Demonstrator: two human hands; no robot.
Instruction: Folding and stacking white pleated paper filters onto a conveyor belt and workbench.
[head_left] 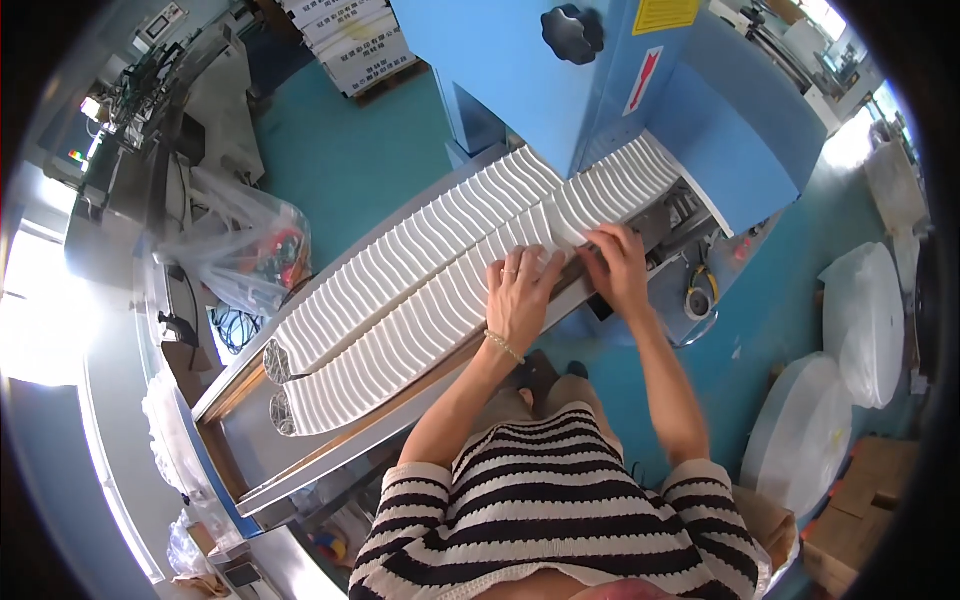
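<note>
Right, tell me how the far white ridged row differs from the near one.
The left hand and right hand are both at the near row, while neither is at the far row. The near row shows farther to the right, past the blue machine's lower corner; the far row goes out of sight there. Both are white, with wavy ridges, and run side by side.

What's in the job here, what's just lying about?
Likely in use:
- left hand and right hand, at the near row of white wavy-edged pieces
- far row of the same pieces
- big blue metal machine at the rows' far end

Apparently lying about:
- round white plastic-wrapped bundles
- brown cardboard box
- clear plastic bag
</note>
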